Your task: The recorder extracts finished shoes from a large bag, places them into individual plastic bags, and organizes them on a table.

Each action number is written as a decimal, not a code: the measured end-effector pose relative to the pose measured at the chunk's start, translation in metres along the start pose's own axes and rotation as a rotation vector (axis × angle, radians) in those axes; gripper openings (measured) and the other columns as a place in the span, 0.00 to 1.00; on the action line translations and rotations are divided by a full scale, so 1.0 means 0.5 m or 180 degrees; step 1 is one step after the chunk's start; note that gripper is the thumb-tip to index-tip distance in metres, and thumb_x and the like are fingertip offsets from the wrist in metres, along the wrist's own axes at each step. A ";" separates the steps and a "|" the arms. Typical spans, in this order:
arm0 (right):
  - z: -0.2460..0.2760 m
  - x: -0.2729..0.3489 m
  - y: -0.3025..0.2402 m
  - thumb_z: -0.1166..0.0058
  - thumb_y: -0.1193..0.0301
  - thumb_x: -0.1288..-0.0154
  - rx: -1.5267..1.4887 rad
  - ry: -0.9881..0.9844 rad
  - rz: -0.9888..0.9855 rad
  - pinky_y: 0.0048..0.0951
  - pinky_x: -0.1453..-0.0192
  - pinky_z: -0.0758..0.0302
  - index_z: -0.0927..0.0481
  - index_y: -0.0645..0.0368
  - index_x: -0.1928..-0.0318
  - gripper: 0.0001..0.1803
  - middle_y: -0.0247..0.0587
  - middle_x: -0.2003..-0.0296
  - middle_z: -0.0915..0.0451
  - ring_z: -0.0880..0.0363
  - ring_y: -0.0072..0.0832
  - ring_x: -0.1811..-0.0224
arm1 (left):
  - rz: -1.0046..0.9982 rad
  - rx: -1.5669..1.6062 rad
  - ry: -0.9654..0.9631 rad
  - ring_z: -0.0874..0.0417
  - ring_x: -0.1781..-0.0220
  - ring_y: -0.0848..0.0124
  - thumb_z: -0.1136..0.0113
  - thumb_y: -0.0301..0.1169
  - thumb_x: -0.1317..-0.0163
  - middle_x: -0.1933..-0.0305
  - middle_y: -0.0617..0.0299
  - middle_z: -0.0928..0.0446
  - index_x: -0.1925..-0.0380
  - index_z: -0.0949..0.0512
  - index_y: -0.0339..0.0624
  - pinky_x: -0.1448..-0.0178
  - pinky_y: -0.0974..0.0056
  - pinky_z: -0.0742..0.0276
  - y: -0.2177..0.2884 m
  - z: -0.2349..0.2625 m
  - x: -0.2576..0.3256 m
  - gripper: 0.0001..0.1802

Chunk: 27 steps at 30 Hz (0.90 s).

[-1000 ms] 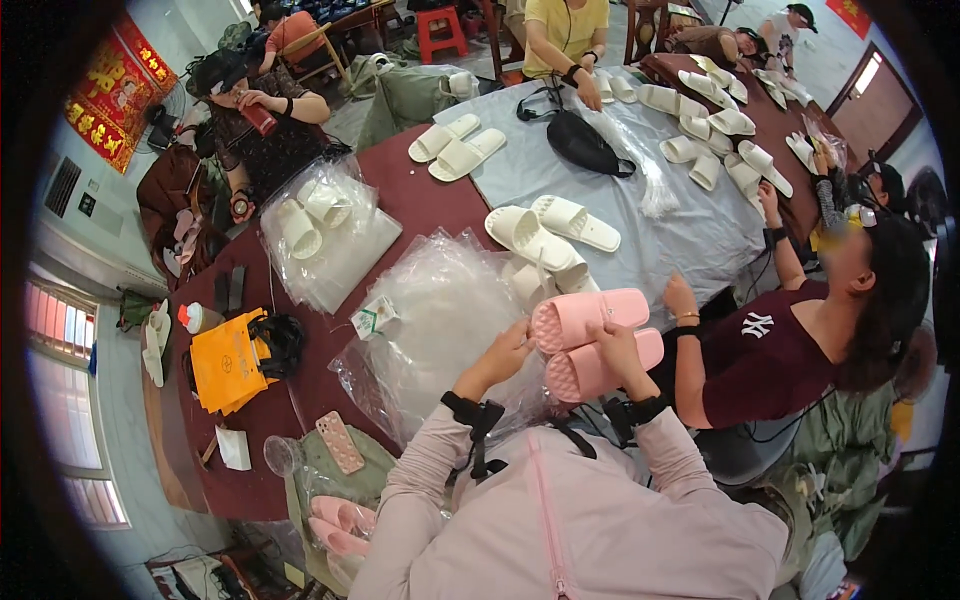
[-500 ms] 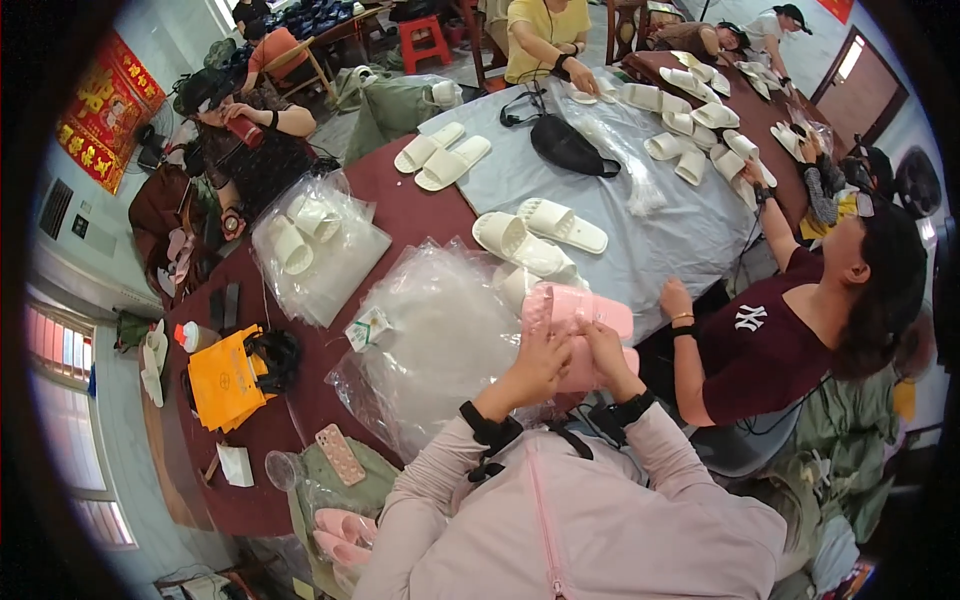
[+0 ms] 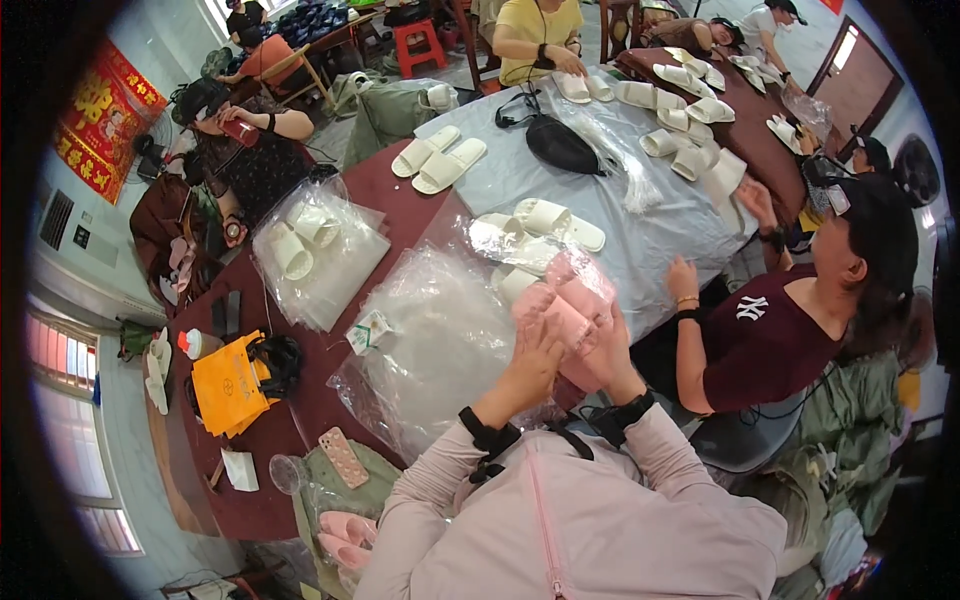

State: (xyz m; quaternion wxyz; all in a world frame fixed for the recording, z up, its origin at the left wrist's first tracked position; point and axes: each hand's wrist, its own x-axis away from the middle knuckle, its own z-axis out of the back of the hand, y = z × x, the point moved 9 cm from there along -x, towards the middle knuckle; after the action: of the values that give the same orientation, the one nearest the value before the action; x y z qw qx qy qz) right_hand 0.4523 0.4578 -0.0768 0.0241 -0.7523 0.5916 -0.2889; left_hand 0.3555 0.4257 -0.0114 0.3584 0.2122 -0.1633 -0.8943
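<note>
A pair of pink slippers (image 3: 563, 316) is between my two hands in front of my chest. Clear plastic film, seemingly a bag, lies over their far end. Against the near-left side presses my left hand (image 3: 538, 358), its fingers lying along one slipper. My right hand (image 3: 608, 352) grips the other side, partly under the film. Just beyond are cream slippers (image 3: 558, 222), partly seen through the plastic. A spread stack of clear plastic bags (image 3: 425, 345) covers the dark red table (image 3: 400, 215) to the left of my hands.
More cream slippers (image 3: 450, 165) sit at the far table edge, with another pair on bags at left. A black waist bag (image 3: 565, 145) rests on grey sheeting (image 3: 660, 235). A co-worker (image 3: 790, 330) sits close at right. An orange bag (image 3: 228, 385) and a phone (image 3: 343, 457) lie left.
Clear plastic now lies over the pink slippers, which have tilted and turned. My left hand has flattened against them. The co-worker at right has moved a hand beside the cream slippers.
</note>
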 end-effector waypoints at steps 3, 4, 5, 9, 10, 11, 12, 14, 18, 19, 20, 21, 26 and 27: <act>-0.046 0.014 0.020 0.64 0.43 0.36 -0.0132 -0.0279 -0.0156 0.35 0.43 0.31 0.37 0.61 0.45 0.34 0.47 0.50 0.28 0.28 0.36 0.48 | 0.0030 0.0252 0.0239 0.52 0.32 0.41 0.53 0.23 0.50 0.35 0.38 0.47 0.52 0.34 0.33 0.34 0.38 0.60 -0.015 0.001 -0.001 0.22; -0.032 0.008 0.023 0.64 0.43 0.36 -0.0132 -0.0284 -0.0148 0.35 0.43 0.31 0.37 0.61 0.45 0.34 0.47 0.50 0.28 0.28 0.36 0.48 | 0.0023 0.0380 0.0300 0.51 0.33 0.40 0.54 0.23 0.49 0.35 0.39 0.47 0.51 0.34 0.33 0.34 0.38 0.59 -0.017 0.004 -0.004 0.22; -0.044 0.005 0.041 0.65 0.42 0.37 -0.0629 -0.0969 -0.0458 0.34 0.44 0.31 0.37 0.61 0.45 0.35 0.46 0.52 0.28 0.28 0.35 0.50 | 0.0015 0.0376 0.0303 0.51 0.33 0.40 0.54 0.23 0.49 0.35 0.39 0.47 0.51 0.34 0.33 0.34 0.38 0.59 -0.019 0.005 -0.006 0.22; -0.053 0.018 0.045 0.64 0.41 0.38 -0.0879 -0.1421 -0.0710 0.32 0.50 0.29 0.34 0.59 0.49 0.33 0.41 0.60 0.27 0.28 0.32 0.57 | -0.0230 0.0570 0.0053 0.47 0.36 0.39 0.53 0.22 0.47 0.38 0.40 0.43 0.49 0.35 0.32 0.35 0.41 0.54 0.001 0.023 -0.013 0.22; -0.090 0.032 0.044 0.64 0.41 0.38 -0.0880 -0.1425 -0.0726 0.32 0.50 0.29 0.34 0.59 0.49 0.33 0.41 0.60 0.27 0.28 0.32 0.57 | -0.0354 0.0569 -0.0186 0.45 0.37 0.40 0.52 0.21 0.46 0.39 0.40 0.42 0.51 0.34 0.33 0.36 0.42 0.52 0.015 0.022 -0.011 0.20; -0.094 0.032 0.043 0.62 0.42 0.38 -0.0648 -0.0801 -0.0600 0.33 0.51 0.29 0.33 0.57 0.52 0.31 0.41 0.61 0.27 0.28 0.33 0.56 | -0.0338 0.0562 -0.0182 0.45 0.37 0.40 0.52 0.21 0.46 0.39 0.40 0.42 0.51 0.34 0.33 0.36 0.42 0.52 0.022 0.029 -0.007 0.20; -0.085 0.037 0.037 0.61 0.42 0.39 -0.0409 -0.0183 -0.0455 0.33 0.51 0.29 0.31 0.56 0.55 0.30 0.41 0.61 0.27 0.29 0.33 0.55 | -0.0361 0.0899 -0.0115 0.44 0.38 0.41 0.51 0.21 0.47 0.39 0.40 0.41 0.53 0.33 0.34 0.36 0.43 0.50 0.037 0.037 -0.003 0.18; -0.040 0.000 0.031 0.61 0.45 0.37 -0.0685 -0.0863 -0.0545 0.35 0.48 0.32 0.31 0.56 0.56 0.27 0.43 0.56 0.28 0.31 0.35 0.51 | -0.0439 0.1238 -0.0064 0.42 0.38 0.42 0.51 0.21 0.47 0.40 0.41 0.40 0.55 0.32 0.35 0.36 0.44 0.49 0.060 0.043 0.002 0.16; -0.089 -0.008 0.042 0.65 0.54 0.32 -0.0992 -0.1504 -0.0628 0.40 0.36 0.41 0.33 0.58 0.54 0.20 0.48 0.44 0.35 0.38 0.37 0.40 | -0.0425 0.0329 0.0432 0.38 0.41 0.47 0.45 0.26 0.49 0.41 0.44 0.38 0.63 0.32 0.38 0.39 0.47 0.44 0.058 0.086 0.046 0.13; -0.122 -0.001 0.045 0.65 0.54 0.32 -0.0998 -0.1508 -0.0654 0.40 0.36 0.41 0.33 0.58 0.54 0.20 0.48 0.44 0.35 0.38 0.37 0.40 | -0.0068 -0.0024 0.0661 0.36 0.42 0.49 0.42 0.27 0.51 0.43 0.45 0.37 0.66 0.32 0.39 0.41 0.47 0.42 0.036 0.107 0.063 0.13; -0.144 0.003 0.048 0.66 0.57 0.31 -0.0834 -0.1282 -0.0633 0.40 0.34 0.44 0.34 0.59 0.52 0.19 0.47 0.42 0.36 0.39 0.37 0.39 | -0.0036 -0.0041 0.0665 0.36 0.42 0.49 0.42 0.27 0.51 0.43 0.45 0.37 0.66 0.32 0.39 0.41 0.47 0.42 0.027 0.110 0.076 0.13; -0.160 0.005 0.053 0.68 0.59 0.30 -0.0656 -0.1069 -0.0624 0.40 0.33 0.46 0.36 0.59 0.50 0.18 0.47 0.41 0.38 0.40 0.37 0.38 | 0.0620 -0.0219 0.0583 0.33 0.47 0.51 0.41 0.29 0.52 0.47 0.47 0.34 0.67 0.33 0.39 0.46 0.49 0.38 -0.015 0.111 0.091 0.13; -0.240 -0.002 0.123 0.70 0.54 0.30 -0.0359 -0.1268 -0.0914 0.40 0.33 0.47 0.40 0.58 0.40 0.26 0.44 0.40 0.38 0.41 0.38 0.38 | 0.1690 -0.0536 0.0240 0.25 0.70 0.55 0.44 0.31 0.53 0.74 0.53 0.26 0.75 0.29 0.40 0.62 0.56 0.32 -0.100 0.065 0.155 0.07; -0.263 0.003 0.134 0.71 0.54 0.30 -0.0385 -0.1551 -0.0961 0.39 0.31 0.49 0.43 0.58 0.38 0.28 0.45 0.40 0.39 0.42 0.38 0.37 | 0.1350 -0.0372 0.0426 0.24 0.73 0.55 0.45 0.29 0.54 0.80 0.53 0.27 0.78 0.27 0.41 0.67 0.55 0.31 -0.091 0.063 0.151 0.04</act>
State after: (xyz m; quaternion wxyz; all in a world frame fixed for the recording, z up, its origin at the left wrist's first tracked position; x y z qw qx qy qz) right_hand 0.3327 0.4764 0.0080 0.0772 -0.8791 0.4659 -0.0643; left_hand 0.2649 0.4078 -0.0245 0.5601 0.2108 -0.1281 -0.7909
